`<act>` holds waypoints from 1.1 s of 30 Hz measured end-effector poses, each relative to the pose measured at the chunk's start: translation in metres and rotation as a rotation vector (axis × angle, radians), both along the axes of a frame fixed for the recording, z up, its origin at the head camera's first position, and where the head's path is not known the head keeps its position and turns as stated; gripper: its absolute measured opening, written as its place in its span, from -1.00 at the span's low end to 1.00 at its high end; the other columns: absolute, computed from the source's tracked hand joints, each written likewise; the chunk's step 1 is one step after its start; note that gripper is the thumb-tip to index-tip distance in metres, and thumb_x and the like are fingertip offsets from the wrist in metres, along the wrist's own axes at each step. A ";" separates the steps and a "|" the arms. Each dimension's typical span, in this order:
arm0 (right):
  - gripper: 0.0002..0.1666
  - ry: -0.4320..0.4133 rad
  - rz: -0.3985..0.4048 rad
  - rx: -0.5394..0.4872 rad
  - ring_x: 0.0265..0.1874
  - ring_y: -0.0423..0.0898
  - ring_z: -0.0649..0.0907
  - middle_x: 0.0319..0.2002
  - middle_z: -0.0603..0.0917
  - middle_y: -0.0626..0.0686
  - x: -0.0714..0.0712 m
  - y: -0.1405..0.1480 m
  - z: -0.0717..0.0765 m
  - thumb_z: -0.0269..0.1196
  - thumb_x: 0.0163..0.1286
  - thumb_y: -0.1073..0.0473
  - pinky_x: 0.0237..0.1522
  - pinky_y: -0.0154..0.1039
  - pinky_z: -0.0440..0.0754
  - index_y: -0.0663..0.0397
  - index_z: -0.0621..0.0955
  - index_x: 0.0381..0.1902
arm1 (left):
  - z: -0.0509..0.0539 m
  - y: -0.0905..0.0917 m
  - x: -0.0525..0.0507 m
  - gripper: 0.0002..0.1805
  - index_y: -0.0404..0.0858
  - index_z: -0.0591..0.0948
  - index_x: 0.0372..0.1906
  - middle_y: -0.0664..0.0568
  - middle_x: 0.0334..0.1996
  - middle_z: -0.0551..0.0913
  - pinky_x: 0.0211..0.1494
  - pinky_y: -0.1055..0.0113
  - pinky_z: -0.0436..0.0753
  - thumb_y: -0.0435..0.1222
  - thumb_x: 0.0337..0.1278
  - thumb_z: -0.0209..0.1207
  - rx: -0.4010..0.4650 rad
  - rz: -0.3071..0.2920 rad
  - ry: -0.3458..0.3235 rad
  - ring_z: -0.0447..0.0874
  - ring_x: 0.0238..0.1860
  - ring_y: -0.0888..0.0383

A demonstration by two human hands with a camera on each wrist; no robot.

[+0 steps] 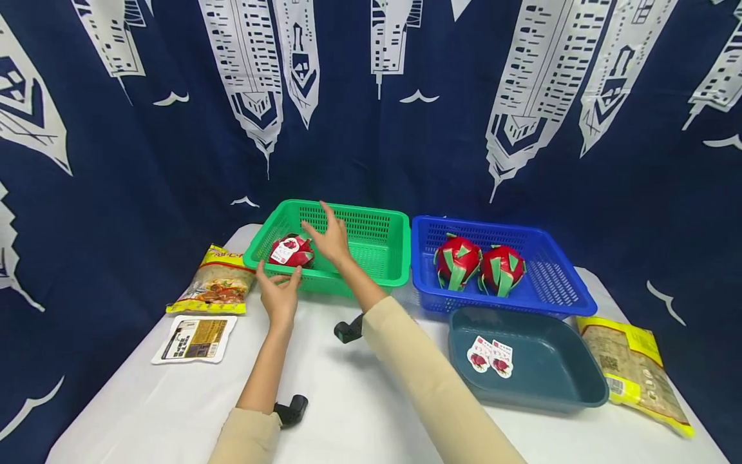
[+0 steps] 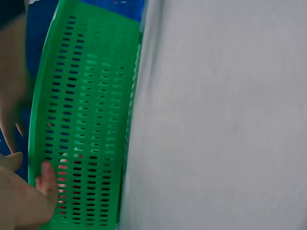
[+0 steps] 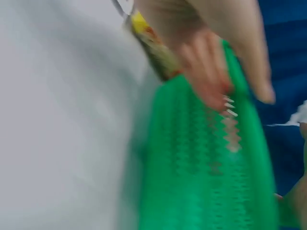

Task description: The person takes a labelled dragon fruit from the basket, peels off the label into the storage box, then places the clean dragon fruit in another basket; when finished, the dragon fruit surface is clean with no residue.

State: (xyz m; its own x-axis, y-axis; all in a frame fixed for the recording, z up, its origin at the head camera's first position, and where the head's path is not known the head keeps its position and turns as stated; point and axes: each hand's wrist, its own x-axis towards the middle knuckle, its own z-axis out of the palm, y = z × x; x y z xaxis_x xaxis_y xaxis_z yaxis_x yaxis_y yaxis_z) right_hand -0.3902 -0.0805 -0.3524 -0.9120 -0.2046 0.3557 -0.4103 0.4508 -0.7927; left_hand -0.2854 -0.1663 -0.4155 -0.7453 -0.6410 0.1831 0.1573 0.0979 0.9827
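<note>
A dark blue curtain (image 1: 377,154) hangs across the far side and along the left and right. White tall buildings (image 1: 545,77) are printed on it upside down, spires pointing downward, among small white bird shapes (image 1: 418,97). The worktop (image 1: 348,399) is white, under soft light.

The right wrist view blurs the green basket (image 3: 196,158) and cuts it off at the bottom edge.

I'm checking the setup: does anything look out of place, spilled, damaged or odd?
One thing: the blue curtain behind the table shows printed towers pointing downward, so it seems hung upside down. I see nothing spilled or damaged around the green basket.
</note>
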 end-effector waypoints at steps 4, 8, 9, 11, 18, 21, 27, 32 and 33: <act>-0.13 -0.102 0.062 0.053 0.12 0.03 0.36 0.09 0.45 0.21 -0.006 -0.024 -0.018 0.21 0.23 -0.21 0.00 -0.07 0.46 -0.22 0.14 0.42 | -0.005 0.000 -0.001 -0.16 -0.24 0.05 0.37 -0.12 -0.27 0.50 -0.33 0.43 0.58 -0.27 0.06 0.27 0.069 -0.010 0.087 0.59 -0.49 0.40; -0.11 -0.162 0.138 0.093 0.12 0.06 0.42 0.09 0.50 0.24 -0.014 -0.031 -0.027 0.21 0.23 -0.20 0.05 -0.11 0.44 -0.13 0.14 0.42 | -0.008 0.000 -0.002 -0.19 -0.25 0.09 0.34 -0.11 -0.31 0.51 -0.22 0.24 0.61 -0.35 0.03 0.28 0.092 -0.012 0.149 0.61 -0.49 0.37; -0.11 -0.188 0.163 0.101 0.12 0.06 0.43 0.12 0.47 0.25 -0.016 -0.032 -0.028 0.20 0.24 -0.19 0.08 -0.11 0.43 -0.10 0.13 0.42 | -0.009 -0.001 -0.002 -0.19 -0.24 0.09 0.34 -0.10 -0.32 0.51 -0.20 0.22 0.61 -0.36 0.03 0.28 0.092 -0.017 0.155 0.62 -0.48 0.36; -0.11 -0.257 0.210 0.116 0.18 0.07 0.40 0.24 0.36 0.21 -0.020 -0.032 -0.030 0.18 0.26 -0.17 0.12 -0.10 0.40 -0.09 0.10 0.43 | -0.010 -0.001 -0.002 -0.18 -0.23 0.08 0.35 -0.09 -0.32 0.50 -0.19 0.19 0.60 -0.37 0.03 0.27 0.093 -0.024 0.163 0.62 -0.45 0.33; 0.01 -0.370 0.311 0.163 0.27 0.02 0.29 0.33 0.25 0.09 -0.044 -0.038 -0.048 0.19 0.15 -0.34 0.18 -0.09 0.33 -0.25 0.03 0.44 | -0.012 -0.003 -0.005 -0.19 -0.25 0.06 0.35 -0.16 -0.28 0.49 -0.25 0.36 0.60 -0.40 0.04 0.25 0.086 -0.041 0.181 0.61 -0.42 0.31; 0.04 -0.395 0.322 0.144 0.21 -0.02 0.35 0.28 0.32 0.08 -0.049 -0.038 -0.052 0.22 0.10 -0.37 0.16 -0.12 0.35 -0.29 0.04 0.44 | -0.013 -0.002 -0.005 -0.19 -0.26 0.06 0.35 -0.21 -0.27 0.49 -0.28 0.43 0.58 -0.42 0.04 0.25 0.096 -0.045 0.201 0.61 -0.42 0.30; -0.09 -0.451 0.356 0.065 0.14 0.02 0.42 0.21 0.37 0.20 -0.023 -0.027 -0.024 0.25 0.24 -0.01 0.14 -0.14 0.38 -0.06 0.07 0.44 | -0.015 -0.003 -0.007 -0.20 -0.27 0.08 0.34 -0.09 -0.34 0.49 -0.32 0.47 0.57 -0.45 0.03 0.25 0.099 -0.040 0.217 0.61 -0.44 0.31; -0.10 -0.480 0.373 0.088 0.22 0.08 0.33 0.35 0.17 0.21 -0.020 -0.009 -0.015 0.26 0.23 0.03 0.09 -0.06 0.42 -0.11 0.09 0.44 | -0.015 -0.004 -0.008 -0.20 -0.25 0.08 0.33 -0.02 -0.36 0.47 -0.29 0.42 0.59 -0.45 0.02 0.26 0.105 -0.043 0.219 0.61 -0.41 0.29; -0.09 -0.482 0.371 0.095 0.19 0.05 0.35 0.37 0.14 0.18 -0.025 -0.004 -0.019 0.28 0.21 -0.01 0.03 -0.07 0.47 -0.16 0.10 0.43 | -0.016 -0.004 -0.008 -0.20 -0.24 0.08 0.33 -0.04 -0.35 0.47 -0.28 0.42 0.59 -0.45 0.02 0.26 0.109 -0.042 0.218 0.61 -0.41 0.29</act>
State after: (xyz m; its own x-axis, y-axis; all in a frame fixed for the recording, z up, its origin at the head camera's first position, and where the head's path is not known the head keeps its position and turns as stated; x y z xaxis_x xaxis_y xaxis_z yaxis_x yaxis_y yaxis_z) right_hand -0.4150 -0.0842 -0.3713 -0.8277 -0.5495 -0.1142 -0.1590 0.4248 -0.8912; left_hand -0.2936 -0.1707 -0.4313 -0.7222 -0.6351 0.2742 0.3685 -0.0178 0.9294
